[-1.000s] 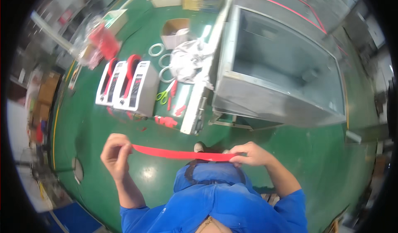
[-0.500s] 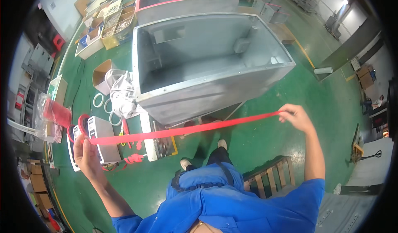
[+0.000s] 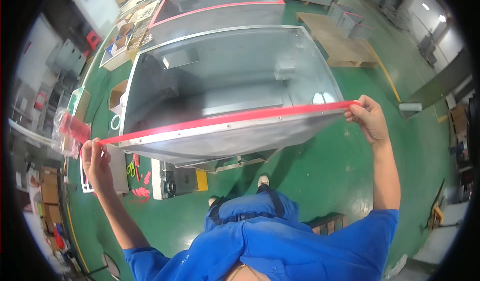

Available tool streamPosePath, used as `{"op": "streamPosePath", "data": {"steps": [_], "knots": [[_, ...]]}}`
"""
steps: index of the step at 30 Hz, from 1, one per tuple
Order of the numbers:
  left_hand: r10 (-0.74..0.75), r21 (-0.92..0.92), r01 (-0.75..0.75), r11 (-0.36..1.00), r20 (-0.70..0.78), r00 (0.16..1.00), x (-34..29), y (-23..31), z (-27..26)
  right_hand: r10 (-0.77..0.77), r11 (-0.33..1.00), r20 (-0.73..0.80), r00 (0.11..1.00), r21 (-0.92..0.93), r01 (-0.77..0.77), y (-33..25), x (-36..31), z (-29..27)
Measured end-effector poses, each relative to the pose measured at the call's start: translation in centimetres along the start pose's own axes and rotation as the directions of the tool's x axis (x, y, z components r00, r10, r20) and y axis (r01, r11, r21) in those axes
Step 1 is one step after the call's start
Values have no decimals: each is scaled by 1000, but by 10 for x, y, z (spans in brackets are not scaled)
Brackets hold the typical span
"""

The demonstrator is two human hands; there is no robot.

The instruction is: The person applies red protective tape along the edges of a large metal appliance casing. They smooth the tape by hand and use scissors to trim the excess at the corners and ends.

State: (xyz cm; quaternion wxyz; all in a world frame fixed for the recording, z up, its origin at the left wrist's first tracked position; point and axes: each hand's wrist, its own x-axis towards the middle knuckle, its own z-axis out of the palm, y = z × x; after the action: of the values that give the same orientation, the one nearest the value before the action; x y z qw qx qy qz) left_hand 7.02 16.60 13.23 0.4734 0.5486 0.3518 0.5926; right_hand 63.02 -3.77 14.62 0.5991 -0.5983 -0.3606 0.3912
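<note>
Red strip [image 3: 240,117]'s ends pinched in our L hand [image 3: 96,160] & R hand [image 3: 371,119]; we'd best pull evenly, taut, aligned w/ near rim [image 3: 205,130] of metal box [image 3: 240,142].

Left hand [image 3: 97,159], right hand [image 3: 369,119] — well apart (each in a pinch).

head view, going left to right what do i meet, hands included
Bare left hand, lime-green-handled scissors, yellow rectangular patch, pale right shoe, bare right hand, white cylinder.
</note>
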Motion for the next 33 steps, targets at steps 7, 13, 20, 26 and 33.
{"op": "streamPosePath", "data": {"steps": [7, 13, 20, 26, 33], "knots": [[-65, 164, 98, 982, -196, 978, -24, 0, 30, -24, 991, 133, 991, 132, 6, 11, 35, -35], [-111, 156, 149, 976, -230, 967, -27, 1, 46, -16, 993, 92, 996, -117, 27, 13, 39, -39], [-191, 344, 297, 890, -310, 931, -18, -12, 38, -23, 951, 177, 984, -300, 77, 2, 48, -36], [-215, 304, 290, 908, -257, 942, 3, -23, 25, 94, 940, 164, 982, -341, -34, -8, 52, -29], [-257, 298, 320, 900, -231, 938, 7, -20, 22, 192, 874, 158, 969, -476, -96, -9, 54, -37]]}}
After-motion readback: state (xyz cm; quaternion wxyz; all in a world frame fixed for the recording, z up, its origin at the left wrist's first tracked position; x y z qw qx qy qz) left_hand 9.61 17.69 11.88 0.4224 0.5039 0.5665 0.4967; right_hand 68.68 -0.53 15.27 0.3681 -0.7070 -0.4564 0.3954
